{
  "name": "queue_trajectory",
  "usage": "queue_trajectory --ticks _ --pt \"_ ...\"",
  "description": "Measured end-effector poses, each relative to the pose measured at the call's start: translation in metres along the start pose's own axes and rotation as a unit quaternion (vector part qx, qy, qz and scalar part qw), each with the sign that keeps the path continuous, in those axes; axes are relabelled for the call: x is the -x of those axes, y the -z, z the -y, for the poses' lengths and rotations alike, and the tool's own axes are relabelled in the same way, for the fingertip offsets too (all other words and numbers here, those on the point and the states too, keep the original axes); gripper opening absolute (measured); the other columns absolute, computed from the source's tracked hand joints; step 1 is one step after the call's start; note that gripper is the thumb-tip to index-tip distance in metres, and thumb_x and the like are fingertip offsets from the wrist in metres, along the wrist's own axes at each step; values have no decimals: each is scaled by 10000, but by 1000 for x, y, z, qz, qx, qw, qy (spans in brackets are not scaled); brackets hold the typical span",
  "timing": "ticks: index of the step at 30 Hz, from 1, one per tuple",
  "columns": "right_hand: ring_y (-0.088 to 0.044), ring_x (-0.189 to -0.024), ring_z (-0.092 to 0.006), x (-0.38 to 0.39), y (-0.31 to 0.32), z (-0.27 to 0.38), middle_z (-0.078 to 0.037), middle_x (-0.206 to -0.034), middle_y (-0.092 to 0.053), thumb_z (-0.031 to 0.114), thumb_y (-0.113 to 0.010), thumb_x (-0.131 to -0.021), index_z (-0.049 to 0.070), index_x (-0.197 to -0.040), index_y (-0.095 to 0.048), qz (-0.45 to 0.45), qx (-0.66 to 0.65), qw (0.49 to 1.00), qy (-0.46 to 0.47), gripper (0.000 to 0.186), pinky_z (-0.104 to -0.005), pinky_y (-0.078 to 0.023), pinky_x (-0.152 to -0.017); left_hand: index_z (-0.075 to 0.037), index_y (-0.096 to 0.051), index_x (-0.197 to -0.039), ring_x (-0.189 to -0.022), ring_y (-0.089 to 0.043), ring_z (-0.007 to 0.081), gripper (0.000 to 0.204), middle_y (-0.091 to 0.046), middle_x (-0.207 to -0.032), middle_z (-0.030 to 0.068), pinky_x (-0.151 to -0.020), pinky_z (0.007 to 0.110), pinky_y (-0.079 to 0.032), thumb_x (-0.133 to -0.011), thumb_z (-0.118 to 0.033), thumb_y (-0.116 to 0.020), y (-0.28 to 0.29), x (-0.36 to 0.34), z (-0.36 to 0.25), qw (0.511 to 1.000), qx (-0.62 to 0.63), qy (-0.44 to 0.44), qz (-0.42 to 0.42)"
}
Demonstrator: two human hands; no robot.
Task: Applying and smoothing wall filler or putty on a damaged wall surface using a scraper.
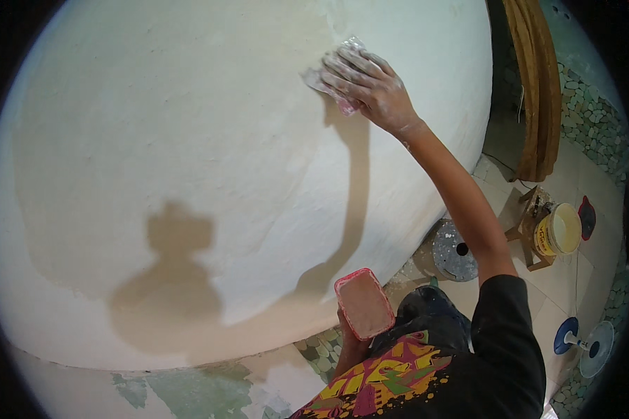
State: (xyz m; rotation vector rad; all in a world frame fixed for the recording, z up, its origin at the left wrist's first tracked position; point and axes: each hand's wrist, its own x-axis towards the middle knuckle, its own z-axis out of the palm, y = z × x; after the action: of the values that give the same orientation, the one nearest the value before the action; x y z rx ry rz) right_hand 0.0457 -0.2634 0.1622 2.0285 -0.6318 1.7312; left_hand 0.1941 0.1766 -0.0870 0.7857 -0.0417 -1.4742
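Observation:
My right hand [362,80], powdered white, is stretched up to the large pale curved wall [189,126]. Its fingers press a crumpled, pinkish-white piece of thin sheet [347,107] against the surface; whether this is plastic or cloth I cannot tell. Low down, close to my body, my left hand [351,339] grips a red rectangular tub [365,304] from beneath and the side. Smooth, pinkish-brown paste or liquid fills the tub. Most of the left fingers are hidden behind it.
Right of me, a yellowish bucket [559,229] stands on a small wooden stool [528,241]. A paint-spotted grey drum [456,251] sits by the wall's foot. Further off are a blue-and-white spool-like object [586,343], a red-and-black item [586,218] and a hanging brown curtain [534,91].

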Motion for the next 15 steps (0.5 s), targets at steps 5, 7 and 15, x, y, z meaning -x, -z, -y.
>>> queue_trajectory --ticks 5,7,15 --pt "-561 -1354 -192 63 10 7 27 -1422 -641 188 -752 -854 273 -1378 -658 121 -39 991 -39 538 -411 -397 -1146 -128 -394 -1539 -1301 -581 320 810 -549 -1463 113 -1064 534 -509 -938 -621 -619 -14 17 1 999 20 -33 9" --pt "-594 -1313 -214 74 16 10 1 -1385 -665 134 -731 -865 248 -1365 -671 112 -64 988 -85 517 -408 -436 -1108 -128 -407 -1529 -1289 -590 320 782 -555 -1453 108 -1053 527 -518 -945 -605 -617 -25 21 2 994 61 -42 79" --pt "-711 -1027 -369 -33 21 37 -198 -1173 -725 -23 -602 -855 68 -1228 -732 2 -227 884 -408 406 -401 -568 -908 -90 -356 -1557 -1282 -591 318 884 -545 -1456 138 -1027 522 -541 -934 -666 -603 -16 29 14 997 19 -67 13"
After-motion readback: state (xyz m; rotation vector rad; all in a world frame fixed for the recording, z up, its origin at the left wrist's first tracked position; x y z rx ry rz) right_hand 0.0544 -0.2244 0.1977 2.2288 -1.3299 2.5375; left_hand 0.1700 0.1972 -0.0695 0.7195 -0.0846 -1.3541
